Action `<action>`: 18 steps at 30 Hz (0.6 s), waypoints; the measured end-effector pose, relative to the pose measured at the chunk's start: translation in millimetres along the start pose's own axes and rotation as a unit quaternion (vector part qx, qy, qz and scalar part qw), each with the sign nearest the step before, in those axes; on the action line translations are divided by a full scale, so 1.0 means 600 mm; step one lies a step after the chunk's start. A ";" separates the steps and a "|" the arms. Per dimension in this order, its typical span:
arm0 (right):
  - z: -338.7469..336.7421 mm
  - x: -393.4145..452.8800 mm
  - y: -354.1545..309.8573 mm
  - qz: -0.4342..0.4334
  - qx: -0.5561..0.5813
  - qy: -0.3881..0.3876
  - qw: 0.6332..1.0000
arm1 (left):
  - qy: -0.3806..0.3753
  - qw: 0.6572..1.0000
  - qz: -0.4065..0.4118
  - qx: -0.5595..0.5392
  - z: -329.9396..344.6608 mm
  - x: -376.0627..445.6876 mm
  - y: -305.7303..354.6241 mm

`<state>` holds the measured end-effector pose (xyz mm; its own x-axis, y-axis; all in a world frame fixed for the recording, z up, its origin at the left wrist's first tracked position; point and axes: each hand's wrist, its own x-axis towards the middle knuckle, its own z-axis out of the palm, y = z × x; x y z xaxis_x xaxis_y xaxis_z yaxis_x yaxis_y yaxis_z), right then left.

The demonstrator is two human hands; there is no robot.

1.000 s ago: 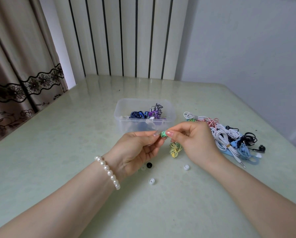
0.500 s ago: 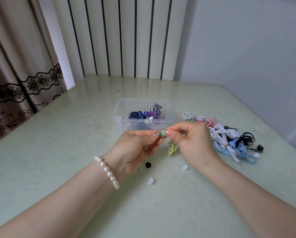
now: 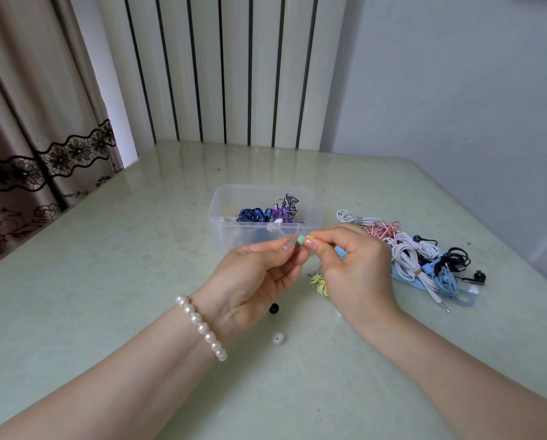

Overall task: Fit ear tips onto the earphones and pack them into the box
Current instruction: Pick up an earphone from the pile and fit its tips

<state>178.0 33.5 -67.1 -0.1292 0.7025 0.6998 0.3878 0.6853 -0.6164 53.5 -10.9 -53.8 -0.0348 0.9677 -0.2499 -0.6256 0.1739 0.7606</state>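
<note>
Both hands are meeting just above the counter (image 3: 107, 281), in front of the clear plastic box (image 3: 227, 230). The left hand (image 3: 249, 281) is pinching with thumb and forefinger drawn together, the other fingers curling loosely beneath, and its grip is closing on the near side of a small green earbud (image 3: 301, 240). The right hand (image 3: 358, 271) is pinching the same piece from the other side, its thumb and forefinger tight on the earbud's far end, where a bit of yellow is showing; whether that is an ear tip I cannot tell. The two grips are touching each other at the fingertips, with the earbud clamped between them.

The earbud is looking tiny, mint green and rounded, mostly hidden by the fingers. Its yellow cable (image 3: 319, 282) is hanging in a loose bundle below the right hand, just beside the palm.

A black ear tip (image 3: 274, 309) is lying on the counter just under the left hand, and a translucent white ear tip (image 3: 277, 338) is sitting a little nearer to me. The box is holding blue, purple and striped earphones. To the right of the hands, a pile of earphones (image 3: 418, 258) in white, red, blue and black is lying tangled on the counter. A pearl bracelet (image 3: 200, 327) is circling the left wrist.
</note>
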 end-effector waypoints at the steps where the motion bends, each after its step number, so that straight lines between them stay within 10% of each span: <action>1: 0.000 0.000 0.002 -0.004 0.001 0.005 1.000 | -0.001 1.000 0.001 -0.002 0.001 -0.001 -0.001; 18: -0.020 0.026 -0.002 0.193 0.214 -0.136 0.948 | -0.001 0.983 0.095 0.160 -0.007 -0.003 0.016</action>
<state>186.7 41.5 -51.1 -0.3058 0.9004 0.3095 0.0548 0.3412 -0.9384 44.2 -11.8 -48.4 -0.1252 0.9885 -0.0849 -0.3309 0.0391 0.9429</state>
